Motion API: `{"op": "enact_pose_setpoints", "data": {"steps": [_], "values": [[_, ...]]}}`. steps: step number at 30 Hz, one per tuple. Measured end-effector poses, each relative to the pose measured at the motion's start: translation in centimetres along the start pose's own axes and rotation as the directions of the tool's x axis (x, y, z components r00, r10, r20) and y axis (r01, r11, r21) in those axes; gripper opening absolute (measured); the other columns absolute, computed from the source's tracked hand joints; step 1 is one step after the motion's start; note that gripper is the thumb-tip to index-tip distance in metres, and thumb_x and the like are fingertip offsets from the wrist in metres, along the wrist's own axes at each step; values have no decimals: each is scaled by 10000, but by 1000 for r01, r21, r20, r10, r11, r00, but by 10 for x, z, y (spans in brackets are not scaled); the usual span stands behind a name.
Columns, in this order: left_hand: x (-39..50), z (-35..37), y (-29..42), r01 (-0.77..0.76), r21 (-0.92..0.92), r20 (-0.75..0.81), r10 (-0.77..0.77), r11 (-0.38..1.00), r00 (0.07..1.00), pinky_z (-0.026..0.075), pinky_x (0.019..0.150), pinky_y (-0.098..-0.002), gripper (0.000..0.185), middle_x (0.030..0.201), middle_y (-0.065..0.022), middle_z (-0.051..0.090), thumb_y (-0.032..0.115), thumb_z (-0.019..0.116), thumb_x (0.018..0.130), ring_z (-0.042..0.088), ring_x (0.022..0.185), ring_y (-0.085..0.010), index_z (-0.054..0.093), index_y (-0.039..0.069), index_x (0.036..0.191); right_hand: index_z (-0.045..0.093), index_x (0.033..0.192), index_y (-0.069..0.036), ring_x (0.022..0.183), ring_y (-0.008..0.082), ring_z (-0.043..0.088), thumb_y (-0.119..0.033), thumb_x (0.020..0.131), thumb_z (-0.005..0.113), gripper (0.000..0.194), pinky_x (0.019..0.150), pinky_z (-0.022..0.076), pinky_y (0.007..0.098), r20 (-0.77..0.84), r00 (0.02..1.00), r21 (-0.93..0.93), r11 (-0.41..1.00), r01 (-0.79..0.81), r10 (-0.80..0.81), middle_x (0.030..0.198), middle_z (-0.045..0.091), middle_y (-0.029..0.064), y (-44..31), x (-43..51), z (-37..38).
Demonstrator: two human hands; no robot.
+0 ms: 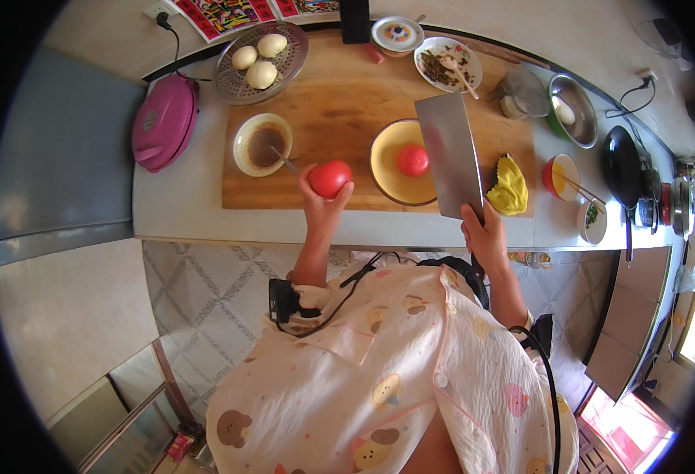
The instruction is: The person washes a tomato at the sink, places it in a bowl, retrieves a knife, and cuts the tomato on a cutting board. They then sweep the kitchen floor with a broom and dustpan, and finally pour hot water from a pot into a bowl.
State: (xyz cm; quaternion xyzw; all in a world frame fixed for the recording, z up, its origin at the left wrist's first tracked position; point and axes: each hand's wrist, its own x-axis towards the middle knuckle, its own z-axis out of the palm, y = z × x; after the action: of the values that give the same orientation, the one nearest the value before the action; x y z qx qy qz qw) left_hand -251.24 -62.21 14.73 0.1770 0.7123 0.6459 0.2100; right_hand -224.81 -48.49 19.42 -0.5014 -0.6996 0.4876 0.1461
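Note:
A whole red tomato is in the grasp of my left hand, above the front of a wooden board. My right hand grips the handle of a cleaver, its broad blade pointing away from me. Between the hands stands a yellow enamel bowl with a second tomato inside. The blade covers the bowl's right edge. Left of my left hand sits a bowl of brown liquid with a utensil in it. A yellow cloth lies right of the blade.
At the back are a steamer tray with three buns, a lidded pot and a plate of chopped food. A pink electric appliance stands left. Along the right are a metal basin, a red bowl and a black pan.

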Motion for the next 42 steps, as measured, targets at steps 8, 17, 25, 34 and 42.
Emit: {"op": "enact_pose_setpoints", "data": {"steps": [8,17,25,34,42], "values": [[17,57,43,615,-619,475,-391,489,789,498,876,-354,565,1215,-93,529,331,705,846,556,1057,-241,429,96,1279,510,876,-51,449,28,369,-151,960,519,131,383,270,206,12,998,105,992,64,-66,569,424,-38,-31,-4,11],[1,96,49,705,-595,585,-394,385,709,461,935,-352,482,1202,-79,558,458,474,957,548,1080,-207,474,86,1264,569,1081,-43,667,329,603,-276,937,528,277,600,458,407,58,998,-26,999,20,-18,724,612,167,-53,-14,9],[3,103,29,709,-501,611,-377,497,696,452,934,-329,533,1154,-78,575,536,424,956,555,1052,-187,490,87,1236,565,1150,-85,765,447,591,-262,939,517,279,644,471,485,1,990,-235,962,140,-144,827,624,247,-60,-26,2],[-8,111,28,623,-529,522,-358,577,774,454,872,-340,504,1115,-69,575,510,379,979,560,967,-188,493,79,1214,568,1073,-60,686,440,576,-185,935,541,188,562,463,440,-44,956,-321,911,261,-289,703,593,222,-73,-25,7],[-6,121,30,545,-540,491,-285,641,823,449,692,-294,385,966,-44,595,436,409,987,547,794,-142,491,97,1150,536,1132,-72,717,476,568,-253,959,478,257,592,451,504,2,989,-297,944,143,-149,758,599,268,-73,-16,6]]}}
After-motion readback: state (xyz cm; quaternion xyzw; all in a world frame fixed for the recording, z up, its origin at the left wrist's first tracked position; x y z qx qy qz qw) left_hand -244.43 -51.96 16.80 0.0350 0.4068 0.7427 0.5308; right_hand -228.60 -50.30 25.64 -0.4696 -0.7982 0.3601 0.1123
